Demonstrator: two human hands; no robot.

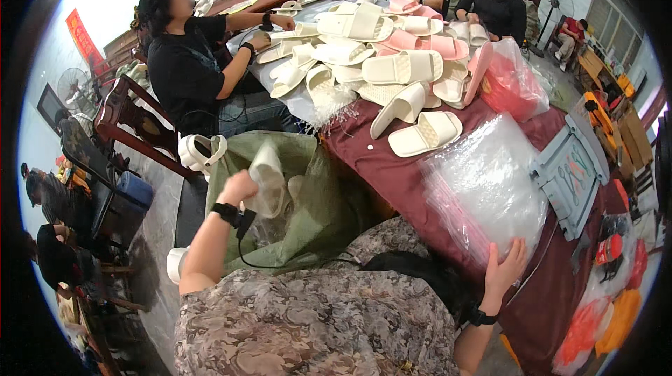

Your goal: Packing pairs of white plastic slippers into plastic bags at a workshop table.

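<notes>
My left hand [240, 187] is closed on the edge of a clear bag with a pale slipper [267, 179] in it, slightly blurred, over the mouth of a green woven sack [308, 166]. Part of another pale item shows inside the sack. My right hand [505, 264] lies with its fingers spread on the near edge of a stack of clear plastic bags [490, 187], which have pink strips along one side. Beyond the stack, a large heap of cream slippers [402, 67] and pink slippers [448, 47] covers the table.
A dark red cloth [357, 124] covers the table. A grey plastic crate-like panel [570, 173] and a red plastic bag [514, 82] are on the right. A person in black [185, 61] sits at the left beside a wooden chair [140, 117]. Other people sit across the table.
</notes>
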